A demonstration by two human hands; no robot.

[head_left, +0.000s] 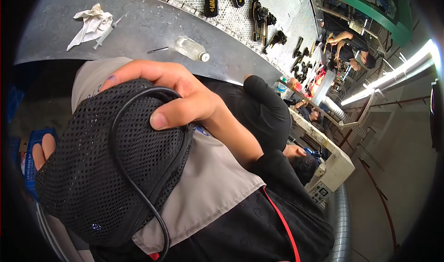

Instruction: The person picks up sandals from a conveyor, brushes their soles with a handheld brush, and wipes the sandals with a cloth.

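A black mesh bag (pixel 88 160) with a zipper along its lower right edge fills the near left of the view. My right hand (pixel 180 93) reaches in from the right and grips its upper part, thumb on the mesh and fingers over the top. A black cable (pixel 121 162) loops across the bag, passing beneath the right hand. Two fingers of my left hand (pixel 44 148) show at the bag's far left edge; the rest of that hand is hidden behind the bag. What lies inside the mesh cannot be made out.
On the grey metal table (pixel 138 23) lie a crumpled white cloth (pixel 95 23), a syringe (pixel 110 33) and a clear bottle (pixel 190 49). Black hair-tool-like parts (pixel 259 16) rest on the perforated conveyor beyond. A person in black (pixel 259 107) sits close by; others work farther back.
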